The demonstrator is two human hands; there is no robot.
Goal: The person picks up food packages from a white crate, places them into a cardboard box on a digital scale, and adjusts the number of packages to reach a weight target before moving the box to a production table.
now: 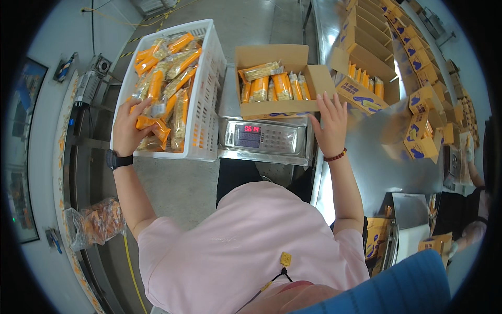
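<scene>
My left hand (129, 128) is in the white plastic crate (205, 99), its fingers closed around an orange-and-clear snack packet (159, 132). Several more such packets (170, 68) are heaped loosely around it. My right hand (331, 125) has its fingers stretched out against the right flap of an open cardboard box (320, 86) and holds nothing. Inside that box several packets stand upright, and one packet (263, 70) lies across their tops. The box rests on a metal scale (266, 137) with a lit red display.
On the right, a steel table (371, 157) carries another part-filled box (361, 94) and rows of open yellow cartons (415, 47). A co-worker (465, 209) is at the far right. At left, a clear bag (97, 222) of orange wrappers lies beside a machine.
</scene>
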